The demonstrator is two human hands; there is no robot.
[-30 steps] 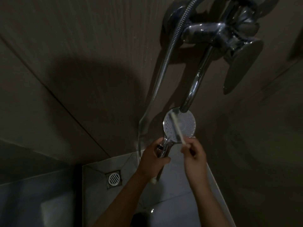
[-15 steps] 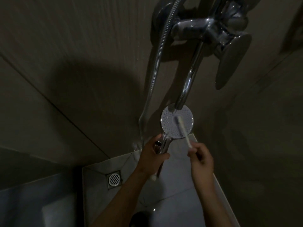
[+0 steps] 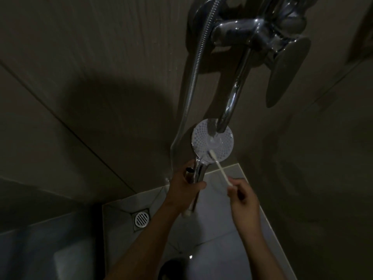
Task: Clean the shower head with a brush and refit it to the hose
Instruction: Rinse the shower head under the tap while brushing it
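Observation:
The round shower head has a white dotted face turned towards me and a chrome handle. My left hand grips that handle, together with the loose chrome end of the hose, which hangs down the wall from the top. My right hand holds a thin white brush by its lower end. The brush tip lies on the lower edge of the shower head face. The curved chrome tap spout ends just in front of the top of the face.
A chrome mixer tap with a flat lever juts from the wall at the top right. Below lies a pale tiled floor with a round drain grate. Dark tiled walls close in on the left, the back and the right.
The brush tip has slid from the upper left of the face down to its lower edge, as my right hand drew back to the right. My left hand keeps its grip on the handle.

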